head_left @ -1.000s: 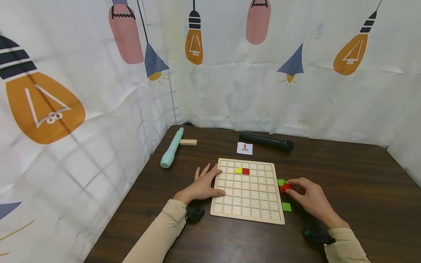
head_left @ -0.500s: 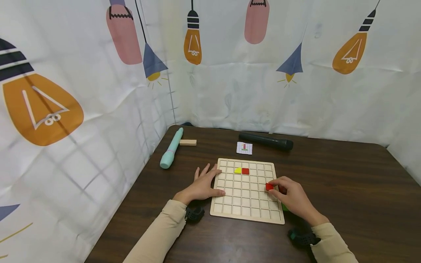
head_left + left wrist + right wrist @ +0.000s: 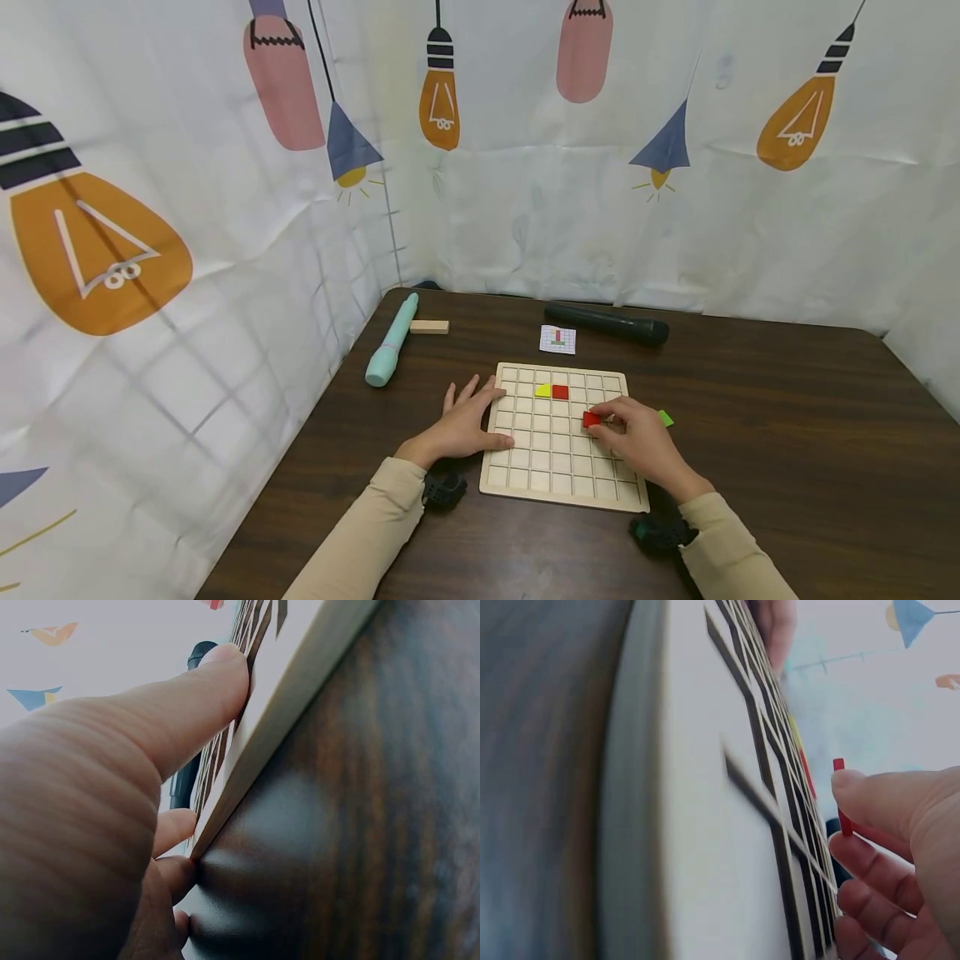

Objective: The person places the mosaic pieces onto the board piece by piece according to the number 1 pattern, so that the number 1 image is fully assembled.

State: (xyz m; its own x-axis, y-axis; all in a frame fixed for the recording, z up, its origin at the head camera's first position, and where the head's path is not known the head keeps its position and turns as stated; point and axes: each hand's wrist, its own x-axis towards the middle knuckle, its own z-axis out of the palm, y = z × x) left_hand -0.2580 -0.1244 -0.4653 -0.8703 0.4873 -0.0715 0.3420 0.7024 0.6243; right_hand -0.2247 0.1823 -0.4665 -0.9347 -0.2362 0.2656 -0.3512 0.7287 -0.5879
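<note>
A wooden grid board [image 3: 558, 479] lies on the dark table. A yellow triangle tile [image 3: 542, 390] and a red square tile [image 3: 560, 391] sit side by side in its second row. My right hand [image 3: 633, 442] pinches another red tile [image 3: 591, 419] just above the board's right half; the same red tile [image 3: 842, 802] shows between thumb and finger in the right wrist view. My left hand [image 3: 461, 425] lies flat with straight fingers on the board's left edge [image 3: 259, 757], thumb on top. A green tile [image 3: 665, 417] lies on the table right of the board.
Behind the board lie a small pattern card [image 3: 558, 339], a black cylinder [image 3: 606, 324], a mint-green cylinder [image 3: 391, 341] and a small wooden block [image 3: 429, 327]. Printed curtains enclose the table on the left and the back.
My right hand lifted a red tile from the table right of the board and carried it left over the grid. The left hand stayed in place.
</note>
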